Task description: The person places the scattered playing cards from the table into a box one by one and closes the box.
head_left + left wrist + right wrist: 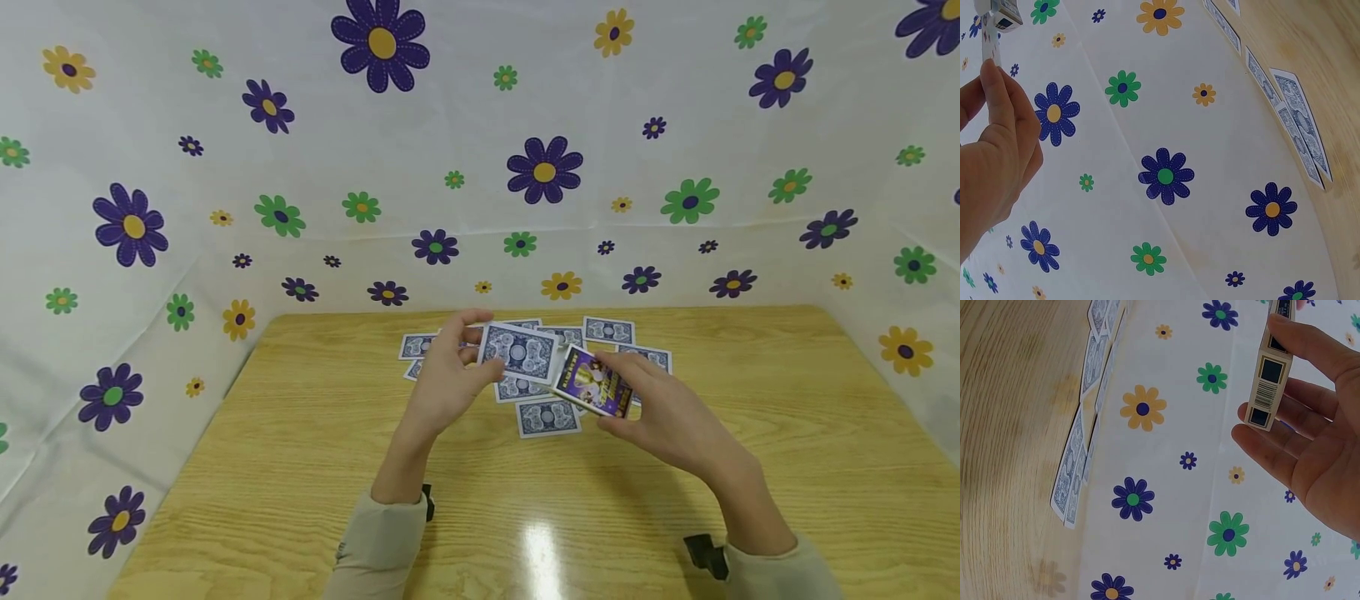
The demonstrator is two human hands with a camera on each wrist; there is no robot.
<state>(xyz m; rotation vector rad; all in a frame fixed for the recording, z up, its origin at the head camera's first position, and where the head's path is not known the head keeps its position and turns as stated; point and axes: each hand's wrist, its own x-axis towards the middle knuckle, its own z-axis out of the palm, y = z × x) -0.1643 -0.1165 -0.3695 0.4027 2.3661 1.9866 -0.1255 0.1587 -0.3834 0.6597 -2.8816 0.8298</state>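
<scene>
My left hand pinches a blue-backed playing card between thumb and fingers, held above the table; whether more cards lie behind it I cannot tell. To its right, my right hand grips a small purple and yellow card box by its edges, tilted. The box's upper left end is beside the card's right edge. A barcode shows on the box's end in the right wrist view. Seen from the left wrist, the card is almost edge-on, near the box's white flap.
Several blue-backed cards lie loosely spread, partly overlapping, on the wooden table under and behind the hands; one card is nearest me and another lies at the back right. A white flowered cloth stands behind and at both sides.
</scene>
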